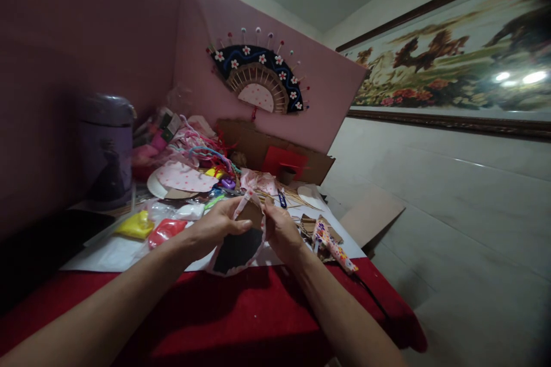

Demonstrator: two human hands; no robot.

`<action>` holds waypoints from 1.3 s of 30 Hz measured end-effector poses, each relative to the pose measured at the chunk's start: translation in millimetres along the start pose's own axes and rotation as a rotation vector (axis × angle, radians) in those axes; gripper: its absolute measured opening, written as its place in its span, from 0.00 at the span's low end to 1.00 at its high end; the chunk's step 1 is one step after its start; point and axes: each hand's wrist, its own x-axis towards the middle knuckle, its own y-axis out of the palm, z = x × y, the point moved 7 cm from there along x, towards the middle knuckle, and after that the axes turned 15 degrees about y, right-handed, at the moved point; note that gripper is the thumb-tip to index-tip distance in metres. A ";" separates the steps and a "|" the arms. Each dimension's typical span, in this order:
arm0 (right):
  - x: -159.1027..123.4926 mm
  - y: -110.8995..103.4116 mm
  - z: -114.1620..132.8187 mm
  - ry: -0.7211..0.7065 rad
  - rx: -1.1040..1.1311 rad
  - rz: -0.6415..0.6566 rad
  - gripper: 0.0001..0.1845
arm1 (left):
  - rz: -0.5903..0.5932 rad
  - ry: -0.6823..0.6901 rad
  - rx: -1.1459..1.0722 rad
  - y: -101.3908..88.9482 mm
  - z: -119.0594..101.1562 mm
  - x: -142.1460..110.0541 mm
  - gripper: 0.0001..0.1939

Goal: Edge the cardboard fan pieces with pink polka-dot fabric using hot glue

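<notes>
Between my two hands is a rounded cardboard piece [238, 251] with a dark face, edged in pink dotted fabric. My left hand [219, 219] grips its left side, thumb lying across the cardboard. On the upper right edge my right hand [282, 229] is closed on the fabric border; its fingertips are partly hidden behind the piece. The piece is held tilted just above the front of a white sheet [103, 258]. Right of my right hand lies a flower-patterned glue gun [331, 245] with a black cord, beside cardboard scraps [307, 224].
Bags of yellow clay [135, 224] and red clay [167, 232] lie left. Behind them are a dotted fabric piece [185, 176] and heaped pipe cleaners [202, 146]. A lilac bin [107, 154] stands at left. A decorated fan [258, 68] hangs on the pink panel. Red cloth [206, 315] covers the table.
</notes>
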 end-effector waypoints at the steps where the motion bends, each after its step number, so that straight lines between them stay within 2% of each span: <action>1: 0.9 1.2 -2.9 0.041 0.038 0.014 0.19 | -0.006 -0.004 -0.008 -0.3 0.0 -0.1 0.14; 4: 1.7 6.8 -11.1 0.144 0.048 0.069 0.15 | -0.019 -0.013 0.000 -3.1 2.0 -0.4 0.12; 6: 0.5 8.3 -10.4 0.133 0.031 0.086 0.13 | -0.011 -0.013 0.017 -4.9 4.5 -0.2 0.13; 9: -4.6 3.0 2.4 -0.009 -0.036 0.009 0.14 | -0.004 -0.009 0.043 -7.4 7.5 0.3 0.16; 14: -24.8 -1.4 30.1 -0.323 -0.438 -0.216 0.14 | 0.005 -0.005 0.091 -8.8 6.3 1.1 0.15; 17: -32.6 -2.3 36.7 -0.410 -0.577 -0.309 0.12 | -0.001 -0.020 0.129 -9.8 5.9 1.1 0.13; 22: -35.0 -3.8 40.1 -0.438 -0.693 -0.396 0.12 | 0.011 -0.049 0.216 -8.8 7.3 0.6 0.12; 31: -33.9 -5.9 41.6 -0.478 -0.711 -0.427 0.09 | 0.022 -0.059 0.247 -7.3 8.7 0.5 0.11; 39: -31.5 -5.0 38.1 -0.455 -0.702 -0.417 0.09 | -0.032 -0.106 0.270 -11.2 15.5 1.5 0.11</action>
